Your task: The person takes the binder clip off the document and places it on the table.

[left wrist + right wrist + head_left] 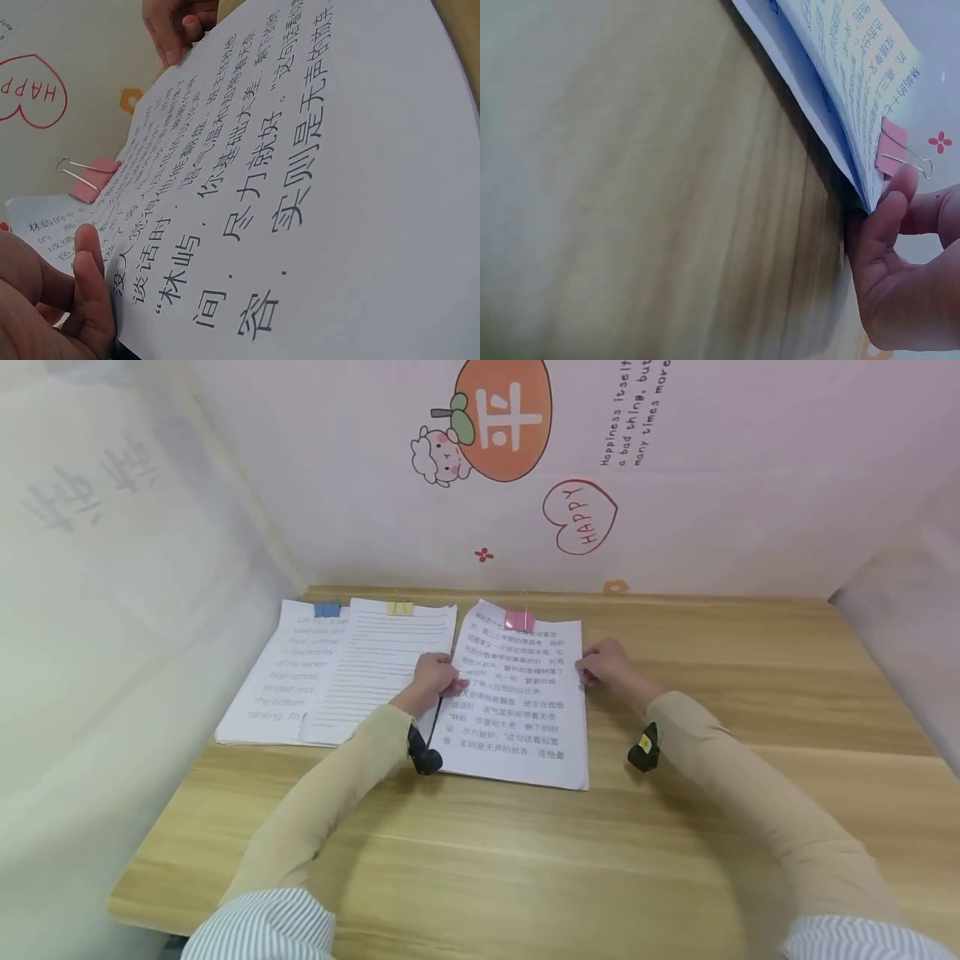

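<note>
A sheaf of paper printed with Chinese text (517,718) lies on the table, with a pink binder clip (520,620) at its top edge. My left hand (433,676) holds the sheaf's left edge, its fingers bent at the paper in the left wrist view. On the opposite side my right hand (609,665) pinches the right edge between thumb and fingers. Seen from the right wrist, that edge stands raised off the wood and the sheets part slightly. The pink clip's wire handles (911,160) show just beyond the right thumb.
Left of the sheaf lies a stack of lined-looking pages (382,668) with a yellow clip (400,608). It overlaps a stack of English text (273,685) with a blue clip (327,609). A printed wall covering (337,485) rises behind the wooden table (480,860).
</note>
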Demonstrator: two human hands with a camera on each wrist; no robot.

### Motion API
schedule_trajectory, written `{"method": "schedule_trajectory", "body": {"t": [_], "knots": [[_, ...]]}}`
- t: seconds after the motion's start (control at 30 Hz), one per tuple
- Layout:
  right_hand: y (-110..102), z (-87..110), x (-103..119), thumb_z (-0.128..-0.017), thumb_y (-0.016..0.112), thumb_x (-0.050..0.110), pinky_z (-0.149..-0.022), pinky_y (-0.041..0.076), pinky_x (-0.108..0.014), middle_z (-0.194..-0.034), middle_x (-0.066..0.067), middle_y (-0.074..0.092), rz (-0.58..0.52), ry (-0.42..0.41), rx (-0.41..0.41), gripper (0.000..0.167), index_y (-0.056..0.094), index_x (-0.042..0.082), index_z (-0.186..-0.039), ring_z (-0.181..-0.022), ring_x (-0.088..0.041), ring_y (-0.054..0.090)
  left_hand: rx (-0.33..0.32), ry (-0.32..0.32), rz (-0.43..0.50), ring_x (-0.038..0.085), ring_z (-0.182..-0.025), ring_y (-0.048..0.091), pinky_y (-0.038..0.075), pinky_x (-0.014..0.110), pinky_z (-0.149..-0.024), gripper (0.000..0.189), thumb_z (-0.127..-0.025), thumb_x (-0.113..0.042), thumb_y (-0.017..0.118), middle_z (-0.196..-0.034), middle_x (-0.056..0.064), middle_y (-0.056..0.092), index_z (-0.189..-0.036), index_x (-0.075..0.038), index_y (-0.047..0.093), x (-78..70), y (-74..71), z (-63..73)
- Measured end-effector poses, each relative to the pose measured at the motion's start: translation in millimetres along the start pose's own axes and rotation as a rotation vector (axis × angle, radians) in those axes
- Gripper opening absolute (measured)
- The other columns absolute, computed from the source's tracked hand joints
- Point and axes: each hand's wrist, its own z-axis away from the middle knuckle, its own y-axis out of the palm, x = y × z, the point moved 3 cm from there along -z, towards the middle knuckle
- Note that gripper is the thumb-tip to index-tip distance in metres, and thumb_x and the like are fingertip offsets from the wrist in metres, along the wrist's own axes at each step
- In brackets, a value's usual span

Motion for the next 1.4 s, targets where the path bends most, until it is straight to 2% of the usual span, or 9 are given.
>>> {"method": "schedule_trajectory", "body": {"t": [0.17, 0.37, 0.5, 0.63, 0.87, 1.13, 1.23, 1.33, 1.4], "knots": [[-11, 6.9, -4, -0.09, 0.048, 0.004, -0.053, 0.044, -0.017, -0.07, -0.001, 0.05, -0.005, 0.017, -0.016, 0.033, 0.05, -0.015, -0.117, -0.057, -0.007, 0.05, 0.063, 0.013, 0.033, 0.004, -0.055, 0.058, 0.044, 0.011, -0.047, 0.049, -0.082, 0.012, 0.045, -0.11, 0.02, 0.059, -0.129, 0.0, 0.053, 0.0, 14.6, 9.4], [-21, 8.5, -10, -0.09, 0.045, 0.0, -0.051, 0.044, -0.015, -0.072, -0.002, 0.049, -0.094, 0.047, -0.031, 0.038, 0.043, -0.014, -0.125, -0.056, -0.005, 0.049, 0.119, -0.033, 0.061, 0.006, -0.056, 0.062, 0.047, 0.013, -0.048, 0.051, -0.089, 0.008, 0.047, -0.119, 0.022, 0.058, -0.139, -0.001, 0.041, 1.0, 25.5, 18.1], [-25, 10.6, -14, -0.091, 0.041, -0.002, -0.057, 0.052, -0.015, -0.1, -0.017, 0.053, -0.183, 0.083, -0.028, 0.044, 0.037, -0.012, -0.134, -0.059, -0.002, 0.06, 0.155, -0.042, 0.054, 0.007, -0.057, 0.063, 0.048, 0.013, -0.049, 0.046, -0.09, 0.007, 0.048, -0.12, 0.023, 0.059, -0.136, 0.001, 0.043, 0.7, 30.8, 23.5], [-27, 15.0, -21, -0.092, 0.038, -0.003, -0.065, 0.056, -0.017, -0.128, -0.026, 0.044, -0.247, 0.11, -0.041, 0.049, 0.032, -0.007, -0.14, -0.063, -0.003, 0.065, 0.181, -0.043, 0.043, 0.007, -0.056, 0.064, 0.049, 0.013, -0.049, 0.043, -0.09, 0.007, 0.05, -0.116, 0.024, 0.061, -0.133, 0.002, 0.047, -1.0, 34.7, 26.0], [-29, 26.7, -28, -0.092, 0.036, -0.003, -0.067, 0.055, -0.015, -0.14, -0.031, 0.037, -0.336, 0.117, -0.049, 0.057, 0.021, -0.005, -0.146, -0.063, -0.001, 0.065, 0.201, -0.023, -0.028, 0.007, -0.057, 0.064, 0.051, 0.014, -0.053, 0.031, -0.089, 0.003, 0.056, -0.092, 0.012, 0.062, -0.12, 0.003, 0.055, -2.6, 36.6, 11.8], [-29, 36.1, -35, -0.096, 0.037, 0.001, -0.069, 0.056, -0.017, -0.141, -0.029, 0.039, -0.32, 0.128, -0.056, 0.054, 0.02, -0.002, -0.147, -0.065, -0.001, 0.065, 0.213, 0.018, -0.067, 0.012, -0.071, 0.069, 0.053, 0.017, -0.062, 0.039, -0.089, -0.001, 0.059, -0.102, 0.017, 0.066, -0.128, 0.001, 0.052, -21.7, 42.2, -2.5], [-26, 37.3, -37, -0.096, 0.037, 0.003, -0.069, 0.056, -0.017, -0.139, -0.029, 0.04, -0.327, 0.118, -0.057, 0.053, 0.022, -0.003, -0.147, -0.065, -0.001, 0.065, 0.209, 0.025, -0.077, 0.011, -0.066, 0.066, 0.052, 0.015, -0.06, 0.039, -0.09, -0.003, 0.059, -0.099, 0.015, 0.066, -0.128, 0.0, 0.053, -29.3, 44.1, -8.7], [-23, 38.3, -39, -0.096, 0.038, 0.001, -0.066, 0.056, -0.017, -0.138, -0.031, 0.041, -0.35, 0.108, -0.059, 0.053, 0.023, -0.004, -0.146, -0.064, -0.001, 0.066, 0.217, 0.047, -0.093, 0.008, -0.058, 0.063, 0.051, 0.014, -0.055, 0.035, -0.09, -0.004, 0.061, -0.087, 0.012, 0.065, -0.123, 0.004, 0.054, -39.1, 45.6, -10.2], [-20, 38.9, -40, -0.096, 0.038, 0.001, -0.064, 0.056, -0.016, -0.137, -0.031, 0.043, -0.35, 0.109, -0.061, 0.053, 0.024, -0.003, -0.146, -0.063, -0.001, 0.066, 0.229, 0.061, -0.153, 0.007, -0.053, 0.061, 0.049, 0.014, -0.053, 0.033, -0.089, -0.007, 0.063, -0.079, 0.009, 0.064, -0.118, 0.006, 0.054, -45.5, 46.4, -10.8]]}}
